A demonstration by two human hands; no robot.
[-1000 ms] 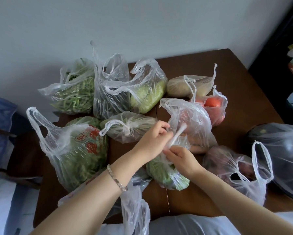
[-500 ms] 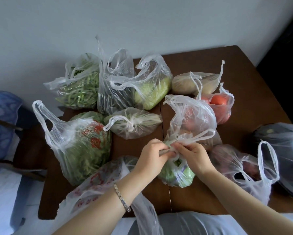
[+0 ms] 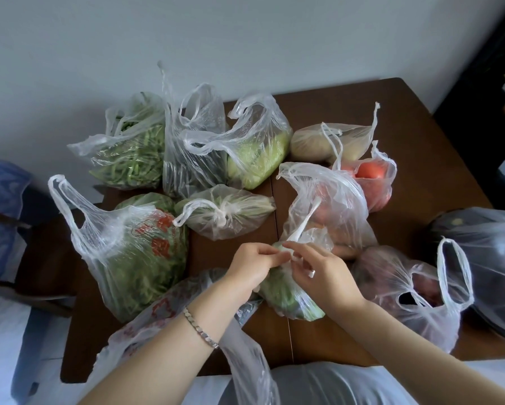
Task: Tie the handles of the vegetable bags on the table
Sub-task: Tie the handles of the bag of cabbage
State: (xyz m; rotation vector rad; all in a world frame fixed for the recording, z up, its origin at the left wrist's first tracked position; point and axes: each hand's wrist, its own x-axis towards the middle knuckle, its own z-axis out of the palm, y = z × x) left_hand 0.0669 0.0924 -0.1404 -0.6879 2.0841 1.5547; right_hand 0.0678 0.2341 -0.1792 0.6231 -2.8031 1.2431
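A small clear bag of green vegetable lies near the front of the brown table. My left hand pinches the gathered plastic at the bag's neck. My right hand pinches the twisted handle strand, which sticks up and back from the neck and has an end wrapped round a finger. Both hands meet over the bag's top, where the knot area is hidden by my fingers.
Several other clear bags crowd the table: green beans, a tall open bag, cabbage, a knotted bag, tomatoes, a red-printed bag of greens, and an open-handled bag at right.
The handle strand that lay sideways between my hands now stands up and back. My right hand has drawn slightly right, a strand end round a finger. The camera has tilted a little.
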